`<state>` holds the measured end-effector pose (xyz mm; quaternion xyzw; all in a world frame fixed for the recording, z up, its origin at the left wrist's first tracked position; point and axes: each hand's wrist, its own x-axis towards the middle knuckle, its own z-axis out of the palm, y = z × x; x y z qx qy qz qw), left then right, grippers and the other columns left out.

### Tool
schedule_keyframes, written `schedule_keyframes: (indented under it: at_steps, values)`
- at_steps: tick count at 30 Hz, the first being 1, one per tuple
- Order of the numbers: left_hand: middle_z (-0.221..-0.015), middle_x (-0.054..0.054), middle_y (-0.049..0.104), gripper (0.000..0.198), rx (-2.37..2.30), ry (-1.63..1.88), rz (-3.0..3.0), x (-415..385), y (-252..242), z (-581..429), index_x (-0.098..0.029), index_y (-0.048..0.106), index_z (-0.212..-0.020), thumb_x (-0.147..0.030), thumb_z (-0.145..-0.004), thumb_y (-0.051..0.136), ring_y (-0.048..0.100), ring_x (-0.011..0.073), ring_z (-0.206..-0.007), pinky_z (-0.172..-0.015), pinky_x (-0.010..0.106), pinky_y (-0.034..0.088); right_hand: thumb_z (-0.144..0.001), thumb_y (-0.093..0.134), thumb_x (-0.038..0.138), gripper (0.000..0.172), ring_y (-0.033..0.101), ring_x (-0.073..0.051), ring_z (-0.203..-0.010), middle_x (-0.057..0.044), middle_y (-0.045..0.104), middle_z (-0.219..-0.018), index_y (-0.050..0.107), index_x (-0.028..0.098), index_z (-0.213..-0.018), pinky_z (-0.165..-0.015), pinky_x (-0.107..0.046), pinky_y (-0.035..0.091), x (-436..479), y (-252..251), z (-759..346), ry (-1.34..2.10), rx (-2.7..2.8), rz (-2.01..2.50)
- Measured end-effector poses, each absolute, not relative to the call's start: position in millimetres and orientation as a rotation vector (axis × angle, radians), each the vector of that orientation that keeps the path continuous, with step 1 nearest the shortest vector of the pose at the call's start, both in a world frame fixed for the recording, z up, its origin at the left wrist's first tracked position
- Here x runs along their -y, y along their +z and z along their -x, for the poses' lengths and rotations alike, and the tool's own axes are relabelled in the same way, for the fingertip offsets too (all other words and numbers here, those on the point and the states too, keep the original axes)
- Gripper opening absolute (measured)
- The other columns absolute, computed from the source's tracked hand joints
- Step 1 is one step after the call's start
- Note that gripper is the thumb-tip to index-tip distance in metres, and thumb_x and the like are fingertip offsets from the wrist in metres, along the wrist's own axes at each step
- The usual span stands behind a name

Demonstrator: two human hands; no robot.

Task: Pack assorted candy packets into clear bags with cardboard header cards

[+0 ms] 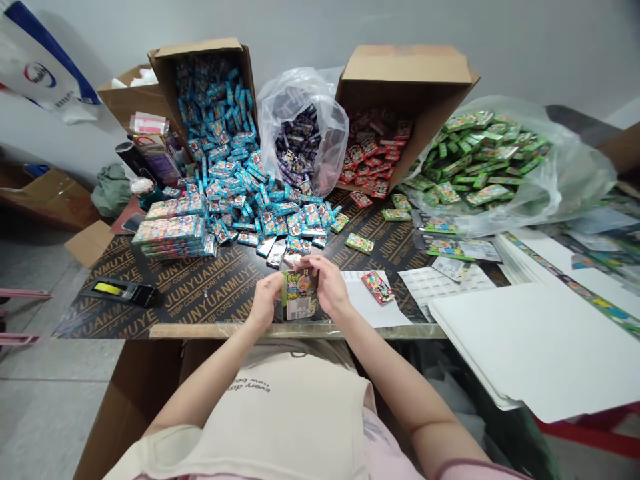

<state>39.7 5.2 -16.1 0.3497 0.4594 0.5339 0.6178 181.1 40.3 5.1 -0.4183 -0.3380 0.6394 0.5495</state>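
2 grips clamped | left hand [265, 300], right hand [329, 287] | on green rectangular card packet [300, 297], long axis upright between them | above black plywood counter [220, 290]

Two bare hands come together at twelve o'clock from the wearer's chest, held close and low over the work. The bare left hand [265, 300], fingers curled inward, closes in from nine o'clock, its wrist [253, 325] bent slightly. The bare right hand [325, 283] arrives from three o'clock, its arched fingers [313, 263] reaching over toward the left hand, its wrist [340, 310] angled inward. The slim bare left forearm [210, 380] rises from seven o'clock and the slim bare right forearm [400, 393] from five o'clock, the two converging in a narrow V. A dusky-pink sleeve cuff [475, 470] rings the right arm at the frame's lower edge.
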Motion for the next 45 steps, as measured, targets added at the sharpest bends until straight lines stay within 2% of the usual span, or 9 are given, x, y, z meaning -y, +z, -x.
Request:
schedule_keyframes:
  at_steps: [5, 9, 15, 23, 29, 35, 39, 42, 45]
  values:
    - [-0.074, 0.008, 0.073, 0.028, -1.119, 1.131, -0.642, -15.8, 1.5, -38.9, -0.012, 0.071, -0.070, -0.040, -0.062, 0.071, 0.065, 0.0176, -0.065, -0.061, 0.026, 0.047, -0.061, 0.063, 0.020, 0.010, 0.069, -0.022, -0.074, -0.002, 0.074, -0.078, 0.061, 0.020, -0.070, -0.077, -0.039, 0.055, -42.2, 10.9, -191.5, 1.655, 0.808, 1.011]
    - [-0.078, 0.005, 0.074, 0.015, -1.209, 1.291, -1.008, -15.7, 21.8, -32.6, -0.017, 0.075, -0.077, -0.025, -0.065, 0.071, 0.067, 0.0185, -0.075, -0.074, 0.030, 0.051, -0.066, 0.071, 0.025, 0.010, 0.071, -0.022, -0.084, -0.004, 0.075, -0.086, 0.067, 0.022, -0.073, -0.087, -0.041, 0.053, -38.6, 7.9, -197.0, 1.467, 0.975, 0.988]
    - [-0.085, 0.006, 0.076, 0.005, -1.256, 1.295, -1.668, -3.5, 37.0, -26.4, -0.025, 0.077, -0.074, -0.026, -0.070, 0.074, 0.069, 0.0223, -0.081, -0.083, 0.037, 0.052, -0.073, 0.073, 0.037, 0.012, 0.068, -0.026, -0.102, -0.003, 0.074, -0.103, 0.076, 0.028, -0.081, -0.100, -0.046, 0.048, -25.1, 1.4, -213.7, 1.097, 1.408, 0.969]
    - [-0.070, 0.006, 0.073, 0.014, -1.261, 1.109, -1.481, -13.9, 47.4, -22.8, -0.018, 0.076, -0.073, -0.030, -0.067, 0.077, 0.067, 0.0192, -0.064, -0.063, 0.028, 0.053, -0.070, 0.076, 0.035, 0.015, 0.063, -0.015, -0.056, -0.002, 0.074, -0.072, 0.076, 0.021, -0.077, -0.061, -0.031, 0.054, -33.8, 28.2, -221.4, 1.288, 1.450, 1.041]
    - [-0.075, 0.007, 0.073, 0.011, -1.285, 1.118, -1.950, -6.2, 46.6, -25.2, -0.018, 0.074, -0.073, -0.026, -0.077, 0.066, 0.066, 0.0176, -0.069, -0.068, 0.029, 0.053, -0.070, 0.076, 0.037, 0.016, 0.065, -0.017, -0.059, -0.002, 0.073, -0.069, 0.076, 0.021, -0.073, -0.063, -0.032, 0.055, -33.3, 31.5, -223.3, 1.222, 1.513, 1.072]
    - [-0.092, 0.008, 0.071, 0.020, -1.218, 1.071, -2.429, 2.6, 27.3, -15.5, -0.019, 0.069, -0.084, -0.021, -0.090, 0.050, 0.065, 0.0158, -0.083, -0.075, 0.027, 0.051, -0.074, 0.073, 0.033, 0.013, 0.069, -0.026, -0.099, -0.002, 0.075, -0.100, 0.077, 0.028, -0.085, -0.095, -0.044, 0.052, -23.2, 10.6, -229.9, 1.166, 1.564, 0.962]
    - [-0.094, 0.010, 0.069, 0.020, -1.217, 0.939, -2.589, -0.6, 25.4, -25.9, -0.017, 0.067, -0.096, -0.027, -0.093, 0.050, 0.064, 0.0179, -0.085, -0.077, 0.029, 0.050, -0.081, 0.066, 0.033, 0.013, 0.066, -0.026, -0.107, -0.003, 0.071, -0.113, 0.076, 0.029, -0.089, -0.100, -0.044, 0.048, -16.1, 2.5, -226.6, 1.033, 1.627, 0.930]
    - [-0.088, 0.011, 0.068, 0.033, -1.355, 0.715, -2.612, -4.2, 25.8, -38.7, -0.012, 0.058, -0.121, -0.028, -0.094, 0.048, 0.064, 0.0200, -0.081, -0.074, 0.029, 0.049, -0.080, 0.067, 0.039, 0.019, 0.062, -0.026, -0.113, -0.005, 0.058, -0.136, 0.075, 0.028, -0.093, -0.102, -0.042, 0.047, -16.0, 5.6, -225.4, 0.976, 1.692, 0.954]
    - [-0.083, 0.009, 0.068, 0.035, -1.476, 0.703, -2.510, -8.1, 24.1, -31.5, -0.014, 0.058, -0.124, -0.027, -0.093, 0.049, 0.064, 0.0189, -0.074, -0.069, 0.027, 0.048, -0.078, 0.069, 0.046, 0.048, 0.062, -0.025, -0.111, -0.006, 0.034, -0.154, 0.062, 0.030, -0.123, -0.097, -0.041, 0.048, -25.6, 1.0, -232.3, 0.910, 1.615, 1.001]
